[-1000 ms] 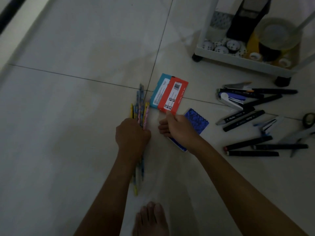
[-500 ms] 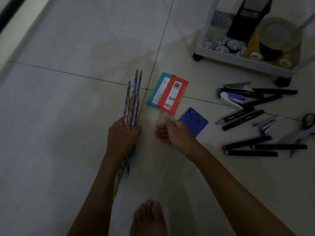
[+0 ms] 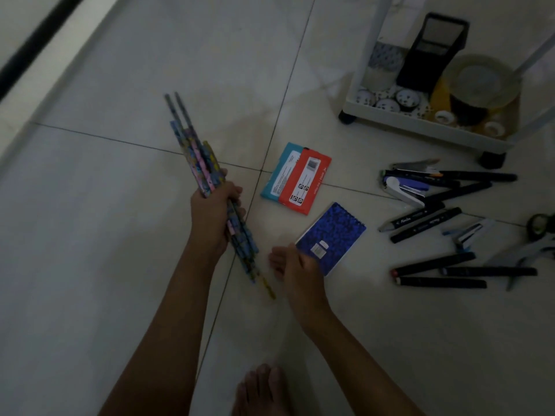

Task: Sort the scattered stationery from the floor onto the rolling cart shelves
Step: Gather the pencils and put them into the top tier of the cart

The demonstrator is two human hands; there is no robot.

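Left hand (image 3: 214,217) clamps bundle of thin patterned pencils (image 3: 207,181) mid-length (light, stiff, prone to slipping apart); right hand (image 3: 295,265) loosely curled, empty, touching glittery blue notebook (image 3: 332,237).

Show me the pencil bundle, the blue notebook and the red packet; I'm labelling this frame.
pencil bundle (image 3: 195,154): head view, on the patterned shafts above the left hand's grip.
blue notebook (image 3: 333,232): head view, middle of its glittery cover.
red packet (image 3: 306,181): head view, centre of its printed face.

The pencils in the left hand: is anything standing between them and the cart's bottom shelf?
Nothing upright blocks the pencils; between them and the cart only two flat packets lie on the floor.
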